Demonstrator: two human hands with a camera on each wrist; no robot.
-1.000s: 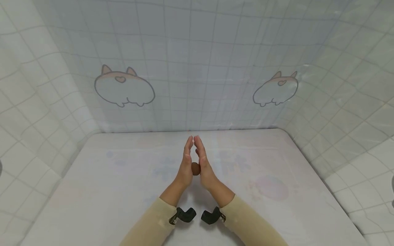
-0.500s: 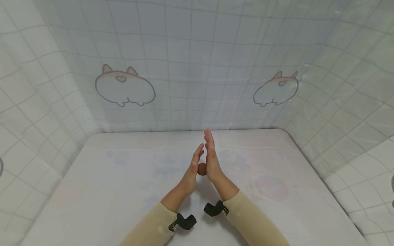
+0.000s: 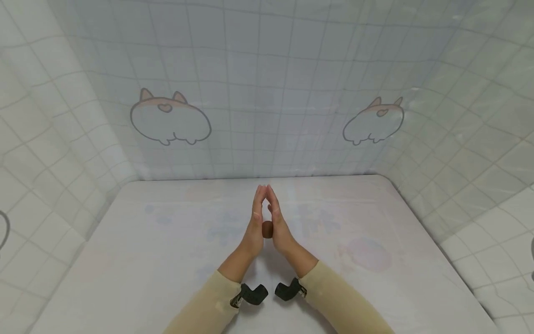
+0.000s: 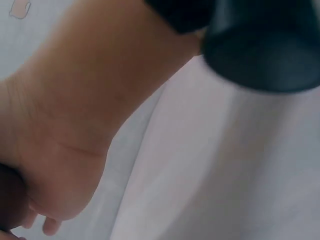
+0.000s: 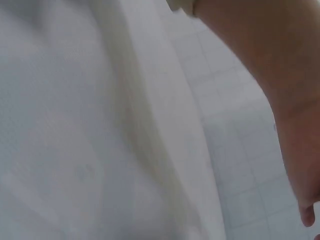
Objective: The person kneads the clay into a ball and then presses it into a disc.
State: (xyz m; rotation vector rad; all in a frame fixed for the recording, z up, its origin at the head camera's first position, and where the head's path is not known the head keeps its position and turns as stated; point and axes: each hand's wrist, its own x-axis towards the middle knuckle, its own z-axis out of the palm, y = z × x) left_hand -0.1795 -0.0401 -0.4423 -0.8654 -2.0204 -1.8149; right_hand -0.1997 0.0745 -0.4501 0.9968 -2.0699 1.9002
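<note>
My two hands stand upright over the middle of the white table [image 3: 167, 241], palm facing palm, with a small brown ball [image 3: 267, 229] pressed between the heels of the palms. The left hand [image 3: 254, 220] and the right hand [image 3: 278, 221] have straight fingers, and their tips meet at the top. Most of the ball is hidden by the palms. In the left wrist view the left hand's heel [image 4: 65, 150] fills the left side, with the dark ball [image 4: 9, 200] at the lower left edge. The right wrist view shows only the edge of the right hand [image 5: 295, 125].
A pale tiled curtain walls the table on three sides, with a corgi print at back left [image 3: 168, 116] and another at back right [image 3: 373, 121]. Black wrist cameras [image 3: 250, 294] [image 3: 288, 290] sit on the beige sleeves. The table edge runs along the right [image 3: 421, 218].
Half a second ago the right hand was slid forward and the left hand back along the ball. Both hands are level again with fingertips touching, and the ball is still between them.
</note>
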